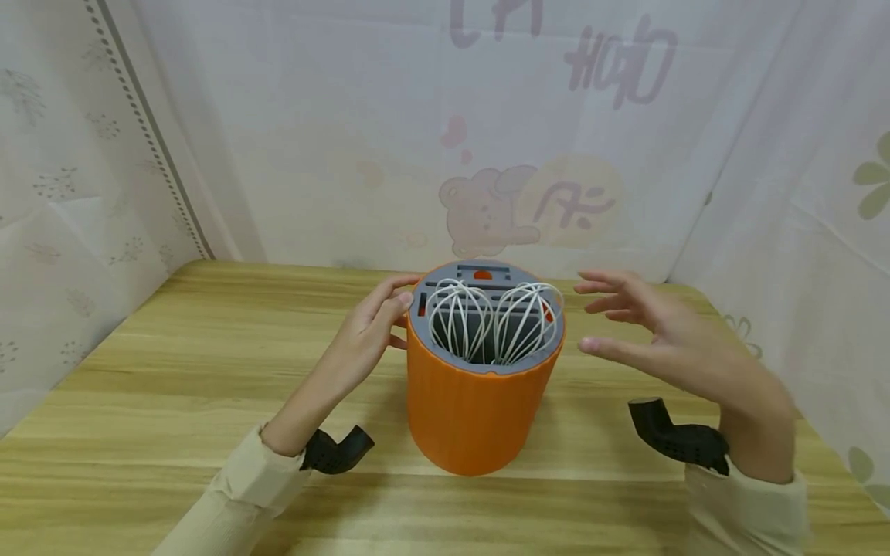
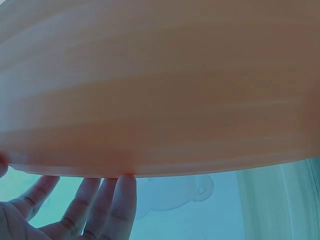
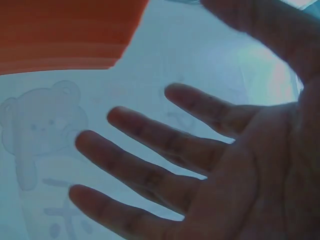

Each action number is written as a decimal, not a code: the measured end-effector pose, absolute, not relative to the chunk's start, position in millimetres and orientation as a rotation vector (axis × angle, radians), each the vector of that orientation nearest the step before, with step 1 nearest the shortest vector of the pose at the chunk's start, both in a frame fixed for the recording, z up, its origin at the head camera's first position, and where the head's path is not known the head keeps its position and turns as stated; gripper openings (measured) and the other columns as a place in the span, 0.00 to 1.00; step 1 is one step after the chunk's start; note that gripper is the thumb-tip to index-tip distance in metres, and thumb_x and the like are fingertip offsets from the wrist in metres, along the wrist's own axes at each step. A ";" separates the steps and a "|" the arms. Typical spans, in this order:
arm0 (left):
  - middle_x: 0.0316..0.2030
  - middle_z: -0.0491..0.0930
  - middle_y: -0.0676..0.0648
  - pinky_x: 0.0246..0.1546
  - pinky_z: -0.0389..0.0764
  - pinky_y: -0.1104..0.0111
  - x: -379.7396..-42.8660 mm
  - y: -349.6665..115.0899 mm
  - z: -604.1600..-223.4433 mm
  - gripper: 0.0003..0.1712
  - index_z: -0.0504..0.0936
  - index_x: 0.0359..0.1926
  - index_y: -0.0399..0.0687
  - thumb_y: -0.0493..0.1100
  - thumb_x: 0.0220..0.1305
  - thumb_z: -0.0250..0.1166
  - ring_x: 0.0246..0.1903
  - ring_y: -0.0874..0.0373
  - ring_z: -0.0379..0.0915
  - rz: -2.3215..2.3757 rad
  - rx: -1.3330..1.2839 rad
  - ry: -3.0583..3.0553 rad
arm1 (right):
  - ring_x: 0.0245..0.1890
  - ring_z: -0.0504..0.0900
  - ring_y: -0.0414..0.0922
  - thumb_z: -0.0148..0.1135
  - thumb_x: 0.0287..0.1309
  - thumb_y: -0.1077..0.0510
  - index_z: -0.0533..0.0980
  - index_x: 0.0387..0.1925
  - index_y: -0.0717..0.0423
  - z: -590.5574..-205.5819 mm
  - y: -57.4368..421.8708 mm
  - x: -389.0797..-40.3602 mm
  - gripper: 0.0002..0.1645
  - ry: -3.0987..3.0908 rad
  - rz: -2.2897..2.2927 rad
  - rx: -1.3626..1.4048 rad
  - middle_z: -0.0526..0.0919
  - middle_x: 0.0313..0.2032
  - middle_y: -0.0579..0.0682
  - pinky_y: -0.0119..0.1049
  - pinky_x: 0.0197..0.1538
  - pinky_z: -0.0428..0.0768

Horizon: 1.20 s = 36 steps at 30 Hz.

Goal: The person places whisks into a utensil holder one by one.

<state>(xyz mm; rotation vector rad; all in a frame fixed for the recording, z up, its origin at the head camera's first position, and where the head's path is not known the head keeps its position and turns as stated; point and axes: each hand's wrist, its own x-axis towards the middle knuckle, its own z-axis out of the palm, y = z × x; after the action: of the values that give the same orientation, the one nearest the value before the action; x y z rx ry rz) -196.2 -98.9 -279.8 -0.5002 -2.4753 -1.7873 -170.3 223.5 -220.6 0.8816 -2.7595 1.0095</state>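
Note:
An orange round container (image 1: 480, 417) with a grey slotted insert stands upright in the middle of the head view. Two whisk heads (image 1: 459, 320) of white wire stick up out of its large opening; anything below them is hidden. My left hand (image 1: 365, 332) touches the container's left side near the rim, and the left wrist view shows its fingers fairly straight against the orange wall (image 2: 165, 115). To the right of the container, my right hand (image 1: 647, 324) hovers apart from it. Its fingers are spread and hold nothing, as the right wrist view shows.
The container stands on a wood-grain table (image 1: 208, 371). Behind it hangs a pale printed curtain (image 1: 313, 154), with more fabric at both sides. Each wrist carries a black mount (image 1: 341, 452).

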 end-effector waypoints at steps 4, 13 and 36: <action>0.47 0.76 0.43 0.37 0.82 0.61 -196.6 -99.9 -279.6 0.21 0.68 0.62 0.57 0.51 0.72 0.43 0.41 0.48 0.77 -1.803 -0.513 -2.479 | 0.57 0.72 0.53 0.64 0.55 0.49 0.53 0.68 0.36 -225.7 219.0 -174.7 0.42 -2.938 1.069 0.846 0.68 0.61 0.48 0.55 0.55 0.73; 0.54 0.73 0.44 0.41 0.81 0.58 -199.5 -110.1 -275.7 0.23 0.62 0.65 0.59 0.53 0.72 0.43 0.46 0.48 0.75 -1.856 -0.706 -2.576 | 0.57 0.74 0.49 0.66 0.52 0.48 0.51 0.68 0.36 -237.7 209.5 -186.2 0.47 -2.966 1.156 0.985 0.69 0.59 0.46 0.53 0.59 0.71; 0.62 0.59 0.51 0.52 0.73 0.54 -192.3 -119.4 -274.7 0.58 0.39 0.70 0.71 0.47 0.51 0.71 0.52 0.50 0.68 -1.617 -1.157 -2.715 | 0.63 0.67 0.48 0.72 0.45 0.50 0.45 0.69 0.30 -240.8 196.5 -185.0 0.58 -2.942 1.346 1.018 0.57 0.66 0.38 0.48 0.59 0.73</action>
<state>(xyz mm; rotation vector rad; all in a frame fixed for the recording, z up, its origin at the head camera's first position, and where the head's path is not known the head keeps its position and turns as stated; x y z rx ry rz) -192.3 -119.4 -274.7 -1.1572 -2.7153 -1.6166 -185.0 196.5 -240.8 1.0185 -2.9421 1.3458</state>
